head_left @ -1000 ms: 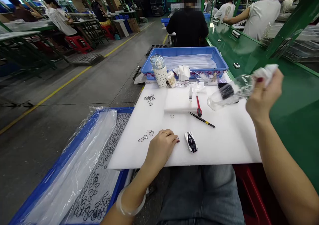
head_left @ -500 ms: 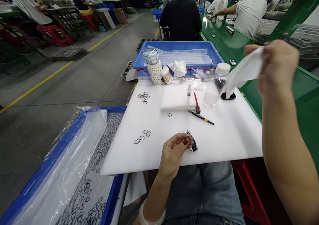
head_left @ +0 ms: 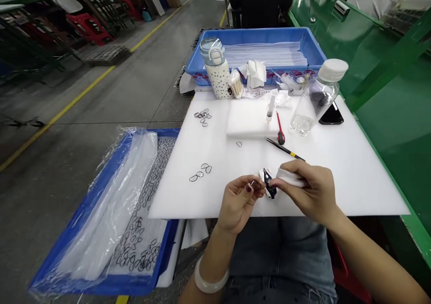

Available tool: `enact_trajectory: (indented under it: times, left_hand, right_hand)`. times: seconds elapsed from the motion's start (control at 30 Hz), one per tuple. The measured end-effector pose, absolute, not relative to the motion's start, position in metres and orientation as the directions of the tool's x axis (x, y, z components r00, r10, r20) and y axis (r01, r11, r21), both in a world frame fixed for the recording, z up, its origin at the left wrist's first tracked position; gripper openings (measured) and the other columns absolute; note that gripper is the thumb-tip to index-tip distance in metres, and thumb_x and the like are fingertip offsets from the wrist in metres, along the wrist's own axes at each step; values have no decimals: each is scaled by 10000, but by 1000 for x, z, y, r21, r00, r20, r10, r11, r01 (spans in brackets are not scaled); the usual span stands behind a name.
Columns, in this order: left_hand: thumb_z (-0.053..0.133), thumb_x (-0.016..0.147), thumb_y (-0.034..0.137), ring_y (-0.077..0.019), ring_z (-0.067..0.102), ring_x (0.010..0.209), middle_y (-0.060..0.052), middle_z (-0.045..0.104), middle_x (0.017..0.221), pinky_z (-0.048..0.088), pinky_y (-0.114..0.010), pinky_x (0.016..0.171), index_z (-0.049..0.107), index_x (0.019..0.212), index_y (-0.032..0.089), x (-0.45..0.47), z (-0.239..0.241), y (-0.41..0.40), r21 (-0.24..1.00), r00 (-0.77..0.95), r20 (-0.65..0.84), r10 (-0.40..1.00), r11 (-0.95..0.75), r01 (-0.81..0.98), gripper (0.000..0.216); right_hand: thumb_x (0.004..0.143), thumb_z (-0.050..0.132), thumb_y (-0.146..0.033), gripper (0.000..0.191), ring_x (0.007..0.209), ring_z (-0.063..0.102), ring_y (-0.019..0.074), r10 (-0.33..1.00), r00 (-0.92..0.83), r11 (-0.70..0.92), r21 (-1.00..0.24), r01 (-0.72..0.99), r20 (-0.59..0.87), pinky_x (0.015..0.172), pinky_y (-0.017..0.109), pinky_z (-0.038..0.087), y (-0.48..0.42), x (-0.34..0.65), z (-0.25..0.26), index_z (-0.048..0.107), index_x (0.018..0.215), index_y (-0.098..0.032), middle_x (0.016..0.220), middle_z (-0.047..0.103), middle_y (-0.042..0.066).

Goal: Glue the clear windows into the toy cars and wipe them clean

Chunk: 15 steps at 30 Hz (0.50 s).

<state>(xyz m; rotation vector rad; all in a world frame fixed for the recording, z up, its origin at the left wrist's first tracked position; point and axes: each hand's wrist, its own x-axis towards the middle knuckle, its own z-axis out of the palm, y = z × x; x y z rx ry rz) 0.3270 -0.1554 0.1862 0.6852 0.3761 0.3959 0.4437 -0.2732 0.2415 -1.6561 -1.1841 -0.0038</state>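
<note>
Left hand (head_left: 237,203) pinched, thumb and fingers gripping a small dark-edged loop (head_left: 256,185); fingertips cover part of it, exact shape hard to make out. Right hand (head_left: 310,189) closed round a folded white wipe (head_left: 292,177), most of it tucked inside the grip. Black-and-white toy car (head_left: 267,180) on the bench (head_left: 363,178) between the two hands, partly hidden by fingers; can't tell if the right thumb touches it or just passes in front. Left of the left hand, a few loose loops (head_left: 201,173); farther beyond them, a loop pile (head_left: 203,114), overlapping, not countable. Single loop (head_left: 239,144) straight beyond the left hand. Tweezers (head_left: 284,149) just beyond the right hand, near end close to its knuckles. Past those, red cutter (head_left: 280,131) and syringe (head_left: 271,106). Clear bottle (head_left: 303,120) with white cap farther out from the right hand, covering part of a black phone (head_left: 333,115). Spotted tumbler (head_left: 218,77) and cotton swabs (head_left: 236,86) well beyond the left hand, in front of a blue bin (head_left: 316,48). Low and left of the left hand, blue tray (head_left: 101,289) of loops, partly under crinkled plastic (head_left: 107,209). Person in black (head_left: 261,3) ahead, cut off at top edge.
</note>
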Motion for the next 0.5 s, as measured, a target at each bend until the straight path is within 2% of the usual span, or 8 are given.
enact_trajectory:
  times: [0.1,0.17,0.27,0.37,0.5]
  left_hand:
    - [941,573,359,-91,669,634,-16,729,706,567,-145,635,786,753,219,327,185,-157,668,844,-206,495,702,-248,277]
    - [943,568,352,-90,674,646,-9,728,697,572,-145,661,783,747,213,327,185,-158,668,830,-208,518,695,-266,278]
    - [942,576,325,-89,681,662,-14,739,716,573,-143,698,780,736,204,327,185,-160,670,811,-204,548,682,-292,258]
    - [946,569,302,-79,672,616,-13,741,695,561,-122,632,781,714,213,327,185,-162,673,803,-190,564,671,-312,237]
    - [949,558,310,-103,684,602,-15,738,664,579,-148,602,784,709,228,327,184,-162,686,802,-174,571,655,-317,238]
  right_hand:
    - [926,638,-244,69,535,555,102,615,298,151,-480,864,730,497,220,444,-264,436,234,659,923,-178,649,622,0]
    - [950,587,-209,104,576,566,100,604,194,153,-352,924,773,526,219,458,-260,432,230,673,961,-150,703,628,20]
    - [950,541,-175,158,563,529,101,651,85,107,-202,973,754,509,239,435,-263,430,231,689,939,-123,699,597,20]
    - [931,549,-176,155,552,503,99,721,20,128,-162,978,693,485,253,399,-272,437,239,688,887,-126,694,576,14]
    - [926,588,-173,113,561,483,80,685,79,75,-178,981,724,501,230,395,-275,441,246,692,939,-130,734,573,12]
